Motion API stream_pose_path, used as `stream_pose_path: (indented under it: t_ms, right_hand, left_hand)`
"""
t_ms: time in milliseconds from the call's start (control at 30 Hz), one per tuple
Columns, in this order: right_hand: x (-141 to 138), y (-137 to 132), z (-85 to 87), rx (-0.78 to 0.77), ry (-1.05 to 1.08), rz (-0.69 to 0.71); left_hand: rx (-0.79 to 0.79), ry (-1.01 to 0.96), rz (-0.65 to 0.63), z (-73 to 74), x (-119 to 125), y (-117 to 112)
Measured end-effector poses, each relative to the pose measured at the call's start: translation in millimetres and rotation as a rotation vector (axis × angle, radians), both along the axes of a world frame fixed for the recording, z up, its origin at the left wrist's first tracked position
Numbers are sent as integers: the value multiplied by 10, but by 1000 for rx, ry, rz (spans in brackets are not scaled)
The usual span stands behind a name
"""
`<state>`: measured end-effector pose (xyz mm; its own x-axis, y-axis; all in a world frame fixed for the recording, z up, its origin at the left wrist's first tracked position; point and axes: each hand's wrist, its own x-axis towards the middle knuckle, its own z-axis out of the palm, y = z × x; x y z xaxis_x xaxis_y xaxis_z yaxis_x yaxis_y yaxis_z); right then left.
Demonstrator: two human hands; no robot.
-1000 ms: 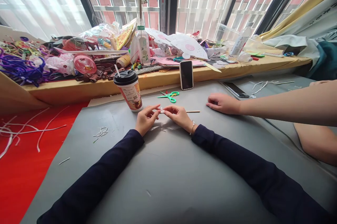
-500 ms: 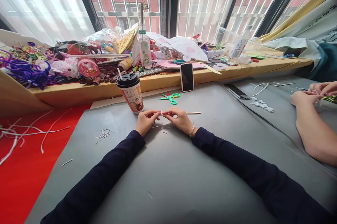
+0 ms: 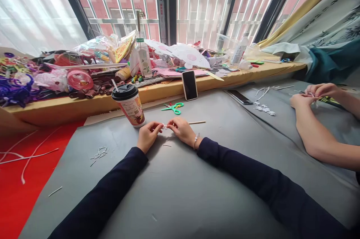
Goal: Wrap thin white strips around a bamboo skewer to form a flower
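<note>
My left hand (image 3: 149,135) and my right hand (image 3: 181,130) meet above the grey table, fingertips pinched. Between them is a small white piece of pipe cleaner (image 3: 165,127); the fingers hide much of its shape. Just below lies a thin dark bit of wire (image 3: 167,145). Behind my right hand rests a thin wooden stick (image 3: 197,122). Green-handled scissors (image 3: 174,108) lie beyond my hands. A lidded paper cup (image 3: 131,106) with a straw stands beyond my left hand. Short white pipe-cleaner cuttings (image 3: 100,153) form a loose pile to the left.
A phone (image 3: 189,86) leans against the cluttered sill (image 3: 168,88); another phone (image 3: 240,97) lies flat to the right. A co-worker's hands (image 3: 312,94) hold something thin beside white flower-like pieces (image 3: 264,109). Long white strands (image 3: 33,155) lie on a red surface (image 3: 17,201).
The whole view has shifted, so things appear further left. My hands remain together, their fingertips slightly further apart, with more of the white piece showing between them.
</note>
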<state>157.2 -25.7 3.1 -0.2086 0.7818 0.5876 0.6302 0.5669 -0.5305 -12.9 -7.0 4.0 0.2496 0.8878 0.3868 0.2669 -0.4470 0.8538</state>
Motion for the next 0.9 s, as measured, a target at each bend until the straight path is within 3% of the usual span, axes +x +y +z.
stream_pose_path:
  t_ms: [333, 700, 900]
  right_hand:
    - [-40, -17, -24, 77, -252, -30]
    - [-56, -33, -16, 149, -418, -46]
    - [-26, 8, -42, 70, -265, 0]
  left_hand:
    - [115, 173, 45, 17, 7, -5]
    - [142, 217, 88, -35, 13, 29]
    - [72, 144, 28, -33, 7, 47]
